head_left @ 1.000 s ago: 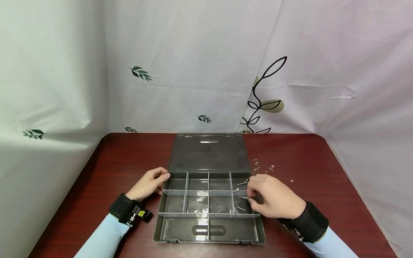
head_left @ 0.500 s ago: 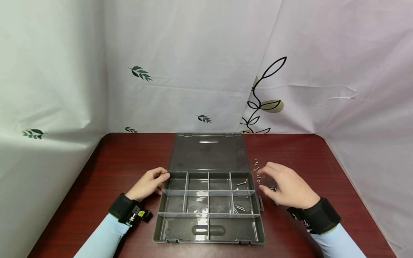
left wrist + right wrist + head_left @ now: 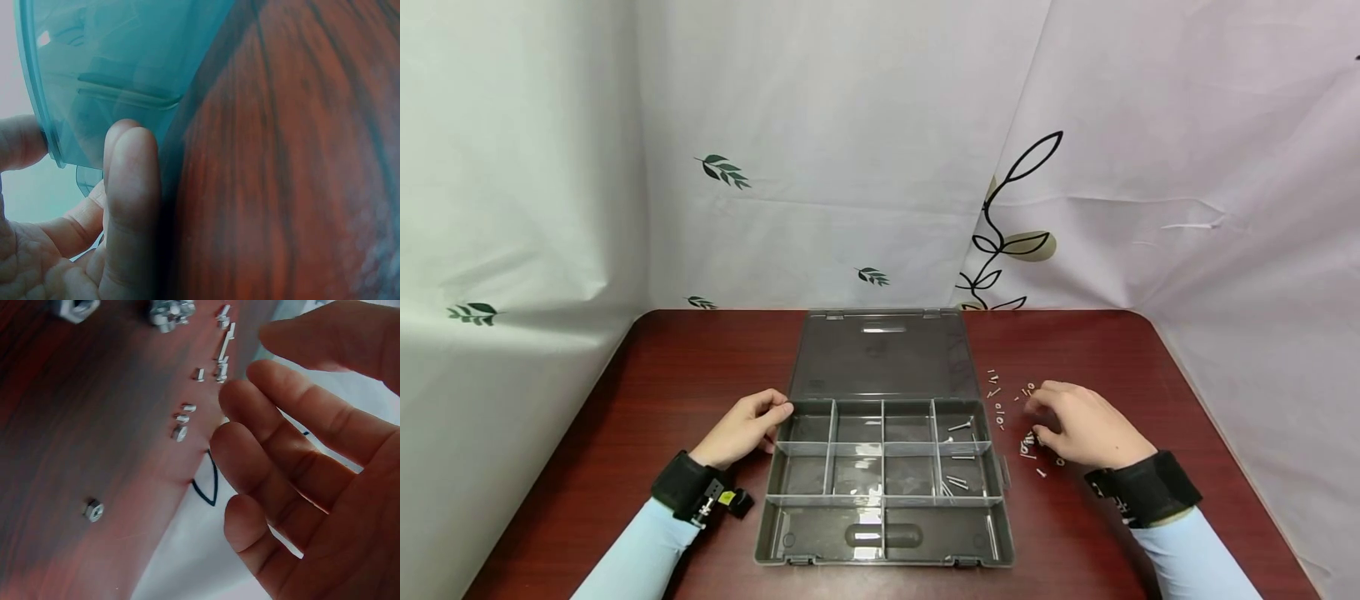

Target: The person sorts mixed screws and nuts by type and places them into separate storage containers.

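Where the right hand [image 3: 1086, 427] hovers, it partly hides metal fasteners [image 3: 1028, 442].

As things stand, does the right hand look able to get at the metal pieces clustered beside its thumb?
Probably yes: the right hand is close by the metal pieces, its palm looks empty, and the open box lies off to their left, seemingly leaving the way free.

Grey divided box [image 3: 816, 537] lies open — screws [image 3: 957, 480] inside at right, loose nuts [image 3: 94, 510] nearby.
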The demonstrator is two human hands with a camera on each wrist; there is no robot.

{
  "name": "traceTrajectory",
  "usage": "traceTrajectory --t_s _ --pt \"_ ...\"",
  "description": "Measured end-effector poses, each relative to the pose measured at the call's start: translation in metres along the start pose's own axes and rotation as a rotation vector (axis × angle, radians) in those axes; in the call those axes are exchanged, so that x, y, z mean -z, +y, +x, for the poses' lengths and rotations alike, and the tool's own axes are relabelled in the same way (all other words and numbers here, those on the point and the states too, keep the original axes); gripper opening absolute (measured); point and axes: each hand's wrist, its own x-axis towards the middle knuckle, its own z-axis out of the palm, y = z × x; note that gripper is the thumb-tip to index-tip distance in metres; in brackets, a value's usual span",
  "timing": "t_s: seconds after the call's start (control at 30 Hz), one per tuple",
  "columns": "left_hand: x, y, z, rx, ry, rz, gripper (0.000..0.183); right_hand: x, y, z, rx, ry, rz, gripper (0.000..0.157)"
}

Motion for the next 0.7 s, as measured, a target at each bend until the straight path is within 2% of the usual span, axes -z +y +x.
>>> traceTrajectory --t_s 0.33,0.7 --pt "-0.001 0.0 0.0 -0.009 -0.002 -0.009 0.049 -0.007 0.004 -0.001 -0.123 -0.144 0.022 0.025" --pt "-0.001 0.0 0.0 -0.002 0.003 -0.012 0.049 -0.011 0.006 -0.002 -0.173 -0.165 0.034 0.019"
